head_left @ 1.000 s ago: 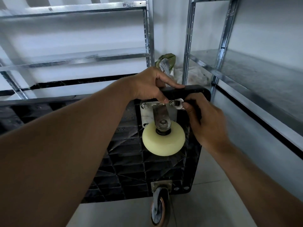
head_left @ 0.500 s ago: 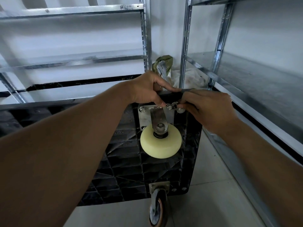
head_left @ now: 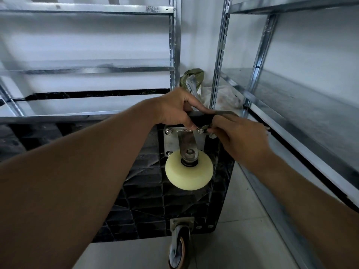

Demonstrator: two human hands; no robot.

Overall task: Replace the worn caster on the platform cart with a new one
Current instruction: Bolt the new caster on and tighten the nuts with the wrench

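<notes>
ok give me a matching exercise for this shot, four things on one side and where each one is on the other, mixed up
Things:
1 cream caster wheel
2 grey caster
3 green bag
4 wrench

Places:
a in the corner behind the cart
b at the cart's lower edge, by the floor
c gripped by the right hand
d in the fork on the steel mounting plate

Pairs: 1-d, 2-b, 3-a, 4-c

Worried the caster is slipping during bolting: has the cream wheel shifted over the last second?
No. The cream wheel hangs at the same spot below its mounting plate.
</notes>
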